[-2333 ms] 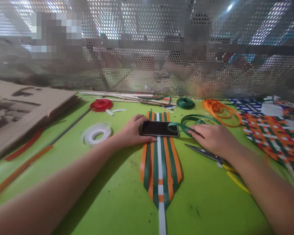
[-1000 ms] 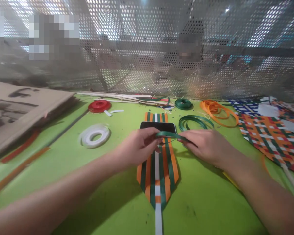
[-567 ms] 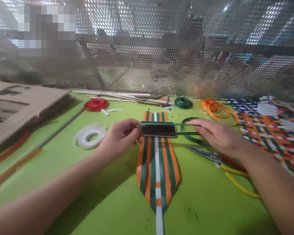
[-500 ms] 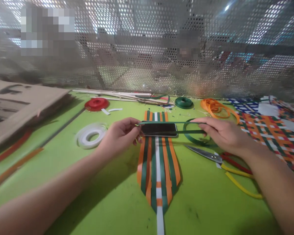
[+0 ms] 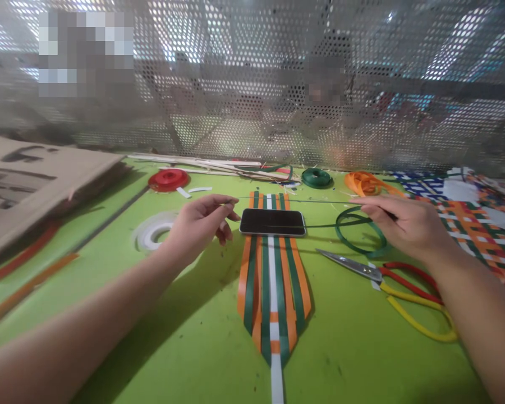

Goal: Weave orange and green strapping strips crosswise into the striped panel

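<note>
A green strip point(image 5: 297, 201) is stretched taut edge-on above the table between my two hands. My left hand point(image 5: 197, 224) pinches its left end with thumb and forefinger. My right hand point(image 5: 404, 224) pinches it further along, where the strip runs on into a green coil point(image 5: 357, 231) lying on the table. Under the strip lies a black phone point(image 5: 272, 221), resting across a woven piece of orange, green and white strips point(image 5: 273, 292) that narrows to a point toward me.
Scissors with red and yellow handles point(image 5: 387, 278) lie right of the weave. A white roll point(image 5: 154, 234), red roll point(image 5: 168, 179), small green roll point(image 5: 317, 178) and orange coil point(image 5: 368, 182) sit on the green table. A woven mat point(image 5: 475, 224) lies right, cardboard point(image 5: 33, 179) left, perforated metal screen point(image 5: 252, 84) behind.
Both hands took up the green strip and pulled it apart: the left moved left, the right moved right, so the strip is now longer and taut above the phone.
</note>
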